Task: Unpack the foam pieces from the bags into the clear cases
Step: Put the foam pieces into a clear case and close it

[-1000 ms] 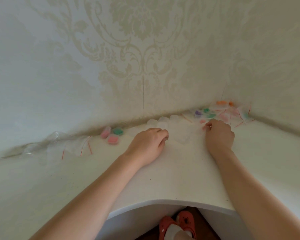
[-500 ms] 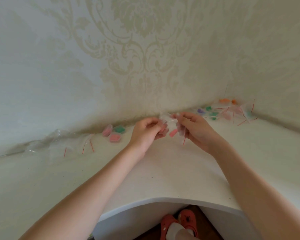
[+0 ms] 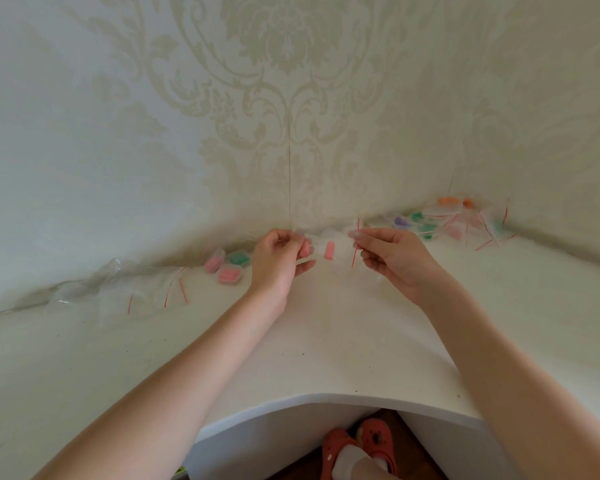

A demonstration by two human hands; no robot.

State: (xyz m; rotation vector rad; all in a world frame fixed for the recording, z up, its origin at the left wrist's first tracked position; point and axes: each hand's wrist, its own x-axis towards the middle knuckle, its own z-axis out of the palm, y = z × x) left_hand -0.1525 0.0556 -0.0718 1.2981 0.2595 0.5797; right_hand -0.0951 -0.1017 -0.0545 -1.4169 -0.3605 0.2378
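Both hands hold a small clear zip bag (image 3: 340,251) with a red strip above the white desk, near the wall corner. My left hand (image 3: 278,261) pinches its left edge and my right hand (image 3: 392,254) pinches the right edge by the red strip. Pink foam pieces (image 3: 329,251) show inside the bag, one close to my left fingers. Three clear cases filled with pink and green foam (image 3: 227,266) sit against the wall, left of my left hand. Behind the bag, any clear cases are too faint to make out.
A pile of bags with purple, green, pink and orange foam (image 3: 444,220) lies in the right corner. Flat clear bags with red strips (image 3: 146,289) lie at the left along the wall. The desk's curved front edge (image 3: 326,400) is near me, my red shoes below.
My right hand took a bag from near the right pile and brought it to the middle. My left hand rose from the desk and took its other edge; the hands have drawn apart.
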